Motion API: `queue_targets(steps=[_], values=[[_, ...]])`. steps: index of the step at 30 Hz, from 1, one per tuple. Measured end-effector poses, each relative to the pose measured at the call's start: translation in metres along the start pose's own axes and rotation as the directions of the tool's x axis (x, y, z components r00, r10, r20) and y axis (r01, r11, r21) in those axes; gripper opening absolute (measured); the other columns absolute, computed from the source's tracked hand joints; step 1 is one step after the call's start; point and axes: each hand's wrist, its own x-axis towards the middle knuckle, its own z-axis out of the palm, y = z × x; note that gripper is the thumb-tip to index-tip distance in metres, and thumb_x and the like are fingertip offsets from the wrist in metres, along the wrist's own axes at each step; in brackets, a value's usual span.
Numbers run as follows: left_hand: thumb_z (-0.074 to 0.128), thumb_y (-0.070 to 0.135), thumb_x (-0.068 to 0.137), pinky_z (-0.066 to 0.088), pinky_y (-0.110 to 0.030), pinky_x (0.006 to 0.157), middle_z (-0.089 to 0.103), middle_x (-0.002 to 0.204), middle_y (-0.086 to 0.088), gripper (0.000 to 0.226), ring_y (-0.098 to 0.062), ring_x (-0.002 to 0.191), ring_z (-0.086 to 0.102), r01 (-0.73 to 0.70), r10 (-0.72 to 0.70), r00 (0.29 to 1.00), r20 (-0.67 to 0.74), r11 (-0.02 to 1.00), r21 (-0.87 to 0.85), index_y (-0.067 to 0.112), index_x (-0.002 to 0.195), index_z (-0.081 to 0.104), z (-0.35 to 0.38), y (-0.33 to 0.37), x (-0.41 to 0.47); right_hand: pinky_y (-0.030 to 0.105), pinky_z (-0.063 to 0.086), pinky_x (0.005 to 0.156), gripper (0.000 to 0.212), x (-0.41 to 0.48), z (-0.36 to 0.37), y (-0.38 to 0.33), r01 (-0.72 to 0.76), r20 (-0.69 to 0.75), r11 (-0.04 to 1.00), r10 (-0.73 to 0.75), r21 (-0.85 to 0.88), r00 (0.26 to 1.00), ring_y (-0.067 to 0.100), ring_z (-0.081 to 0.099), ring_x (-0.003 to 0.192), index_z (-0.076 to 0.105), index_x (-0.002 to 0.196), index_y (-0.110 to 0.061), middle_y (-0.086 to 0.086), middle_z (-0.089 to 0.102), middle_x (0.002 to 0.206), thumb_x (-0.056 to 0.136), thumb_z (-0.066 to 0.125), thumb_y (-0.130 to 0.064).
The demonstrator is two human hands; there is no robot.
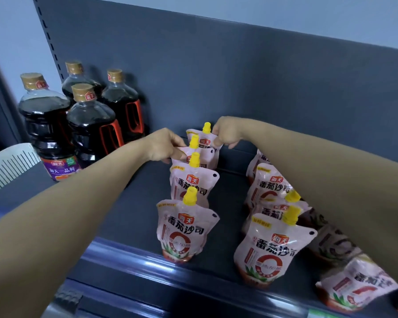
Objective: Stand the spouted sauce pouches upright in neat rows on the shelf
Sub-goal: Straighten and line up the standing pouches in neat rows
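- Nearest my lens, a front pouch (pixel 271 249) stands upright at the shelf lip (pixel 193 271), heading the right-hand row; just right of it a fallen pouch (pixel 359 288) lies tilted on its side at the near right corner.
- Left of those, a second row runs from near to far: a near-left pouch (pixel 184 230), one behind it (pixel 191 187), then two more at the far end against the grey back panel (pixel 239 76).
- At that far end I have both arms stretched in: my left hand (pixel 163 145) is curled with its fingertips pinching the top edge of the third pouch (pixel 200 154), while my right hand (pixel 225 134) is closed on the top corner of the rearmost pouch (pixel 205 138), beside its yellow spout.
- Dark sauce bottles (pixel 87 120) stand well apart at the far left.
- Risk, as I judge it: my right forearm (pixel 319 175) crosses low over the right-hand row, and a careless pull back could sweep those pouches over.
- Soft pouches sag, too; letting go of either before its base sits flat may tip it forward into the row like dominoes.
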Motion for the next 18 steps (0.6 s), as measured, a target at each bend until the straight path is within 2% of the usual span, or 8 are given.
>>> queue_targets(steps=[4,6,8,10,13,15,16,18], values=[[0.066,-0.004,0.08,0.057,-0.021,0.057,0.066,0.053,0.006,0.019,-0.006,0.051,0.064,0.013,-0.011,0.999,0.042,0.999,-0.041,0.012,0.069,0.068,0.002,-0.003,0.014,0.042,0.058,0.084,0.022,0.022,0.006,0.004,-0.014,0.007,0.998,0.014,-0.066,1.0,0.031,0.071,0.085,0.053,0.08,-0.006,0.012,0.062,0.075,0.089,0.062,-0.025],[0.065,-0.005,0.081,0.057,-0.02,0.056,0.066,0.052,0.006,0.019,-0.006,0.049,0.064,0.002,-0.001,1.0,0.025,0.998,-0.055,0.01,0.068,0.068,0.002,-0.005,0.021,0.036,0.059,0.074,0.024,0.029,0.01,0.006,-0.028,-0.02,0.994,0.026,-0.106,0.999,0.027,0.069,0.066,0.053,0.075,-0.006,0.009,0.059,0.063,0.091,0.057,-0.024],[0.066,-0.004,0.081,0.057,-0.02,0.057,0.065,0.054,0.006,0.017,-0.008,0.051,0.063,-0.017,0.017,1.0,-0.002,0.999,-0.04,0.009,0.069,0.068,0.003,-0.005,0.026,0.026,0.051,0.057,0.028,0.033,0.012,0.008,-0.03,-0.068,0.993,0.022,-0.115,0.997,0.019,0.058,0.051,0.048,0.068,-0.008,0.006,0.055,0.057,0.093,0.055,-0.018],[0.067,-0.002,0.081,0.057,-0.02,0.057,0.065,0.059,0.004,0.009,-0.009,0.054,0.063,-0.03,0.03,0.999,-0.014,0.999,-0.036,0.005,0.077,0.07,0.005,-0.005,0.031,0.023,0.044,0.052,0.024,0.032,0.009,0.009,-0.035,-0.124,0.993,0.021,-0.114,0.992,0.017,0.051,0.052,0.047,0.068,-0.01,0.002,0.05,0.059,0.088,0.059,-0.011],[0.067,-0.002,0.08,0.059,-0.027,0.065,0.066,0.063,-0.002,0.009,-0.012,0.06,0.065,-0.048,0.047,0.999,-0.017,0.998,-0.048,-0.001,0.087,0.071,0.009,-0.004,0.036,0.027,0.04,0.055,0.034,0.037,0.011,0.014,-0.078,-0.17,0.992,0.06,-0.096,0.984,0.024,0.05,0.067,0.042,0.056,-0.011,0.002,0.043,0.057,0.078,0.067,-0.005],[0.068,-0.001,0.08,0.058,-0.037,0.077,0.068,0.073,-0.01,0.011,-0.021,0.073,0.066,-0.063,0.063,0.998,-0.006,0.996,-0.064,-0.001,0.09,0.072,0.01,-0.005,0.039,0.027,0.037,0.052,0.036,0.039,0.013,0.019,-0.104,-0.178,0.993,0.094,-0.048,0.98,0.026,0.051,0.068,0.041,0.053,-0.011,0.004,0.044,0.055,0.08,0.064,-0.004],[0.068,-0.001,0.08,0.057,-0.039,0.079,0.068,0.077,-0.012,0.012,-0.023,0.077,0.066,-0.067,0.067,0.998,0.004,0.995,-0.071,-0.001,0.091,0.072,0.01,-0.005,0.039,0.027,0.035,0.049,0.037,0.039,0.014,0.021,-0.084,-0.183,0.994,0.069,-0.076,0.981,0.026,0.051,0.066,0.041,0.053,-0.011,0.005,0.044,0.055,0.083,0.061,-0.004],[0.067,0.0,0.081,0.057,-0.037,0.079,0.068,0.078,-0.011,0.013,-0.022,0.077,0.066,-0.068,0.071,0.997,0.033,0.995,-0.073,-0.001,0.093,0.071,0.009,-0.005,0.041,0.026,0.031,0.046,0.039,0.037,0.014,0.022,-0.085,-0.207,0.996,0.078,-0.025,0.975,0.026,0.046,0.061,0.039,0.052,-0.011,0.005,0.042,0.053,0.087,0.055,-0.005]])
